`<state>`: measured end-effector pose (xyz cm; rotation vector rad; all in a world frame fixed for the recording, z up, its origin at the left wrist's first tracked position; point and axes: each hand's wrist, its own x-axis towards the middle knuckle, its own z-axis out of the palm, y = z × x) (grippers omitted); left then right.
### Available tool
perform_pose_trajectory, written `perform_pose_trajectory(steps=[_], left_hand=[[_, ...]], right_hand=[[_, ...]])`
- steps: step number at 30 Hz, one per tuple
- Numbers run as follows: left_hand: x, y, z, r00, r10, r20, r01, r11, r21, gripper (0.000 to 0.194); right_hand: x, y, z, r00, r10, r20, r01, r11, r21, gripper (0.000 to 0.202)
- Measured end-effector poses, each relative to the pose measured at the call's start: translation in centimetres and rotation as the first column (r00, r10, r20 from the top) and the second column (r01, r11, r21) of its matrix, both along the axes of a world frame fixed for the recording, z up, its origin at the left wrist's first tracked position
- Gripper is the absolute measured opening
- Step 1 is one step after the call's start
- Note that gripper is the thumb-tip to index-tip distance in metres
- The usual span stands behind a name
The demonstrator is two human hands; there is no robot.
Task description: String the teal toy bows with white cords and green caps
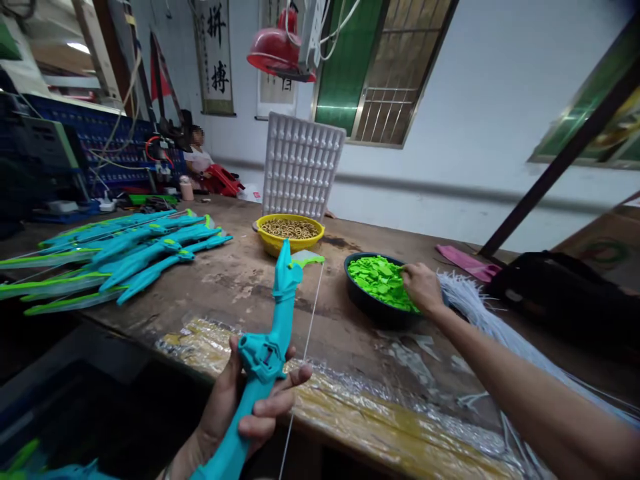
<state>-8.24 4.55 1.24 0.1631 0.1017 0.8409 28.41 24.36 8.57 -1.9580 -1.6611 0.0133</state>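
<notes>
My left hand (260, 407) is wrapped round the turquoise grip of a plastic toy bow (283, 313), held tilted upright in front of the bench edge. A thin white string (313, 310) runs down from the bow's pale, green-edged tip, passing close to my fingers. At the right, my right hand (423, 288) reaches over the rim of a dark bowl (373, 310) filled with small bright green plastic pieces (377, 277). Its fingers are bent together among the pieces; whatever is between the fingertips is hidden.
Several turquoise toy bows (150, 257) lie piled on the left of the workbench (225, 287). A yellow bowl (273, 247) of brass-coloured rings stands before a grey moulded tray (303, 167). White strings (480, 317), a pink cloth (467, 262) and a black bag (545, 287) lie right. A person sits far back.
</notes>
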Motion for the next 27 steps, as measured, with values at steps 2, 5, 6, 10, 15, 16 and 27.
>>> perform_pose_trajectory(steps=[2,5,6,10,15,16,27], left_hand=[[0.2,-0.1,-0.3,1.0,-0.03,0.0,0.03,1.0,-0.001,0.08],[0.9,-0.1,-0.2,0.998,-0.042,-0.049,0.04,0.999,-0.03,0.078],[1.2,-0.1,0.0,0.997,-0.045,-0.067,0.043,0.998,-0.036,0.079],[2.5,0.5,0.4,0.977,-0.14,-0.162,0.147,0.989,0.029,0.076],[3.3,0.2,1.1,0.913,-0.199,-0.355,0.243,0.967,0.081,0.085],[3.3,-0.1,1.2,0.911,-0.19,-0.367,0.234,0.969,0.078,0.086],[5.0,-2.3,-0.8,0.907,-0.272,-0.322,0.365,0.889,0.278,0.082]], right_hand=[[-2.1,-2.4,0.5,0.991,0.058,-0.122,-0.045,0.993,0.11,0.025],[-7.0,-8.3,0.5,0.914,0.275,-0.299,-0.243,0.96,0.141,0.029],[-8.7,-10.7,0.3,0.872,0.34,-0.352,-0.313,0.94,0.132,0.032],[-14.2,-19.1,-1.5,0.432,0.42,-0.798,-0.521,0.839,0.159,0.031],[-15.6,-23.8,-3.3,0.008,0.286,-0.958,-0.432,0.865,0.255,0.038],[-15.5,-24.3,-3.5,-0.02,0.281,-0.96,-0.408,0.874,0.264,0.038],[-14.9,-26.8,-2.2,0.092,0.348,-0.933,-0.387,0.876,0.288,0.029]])
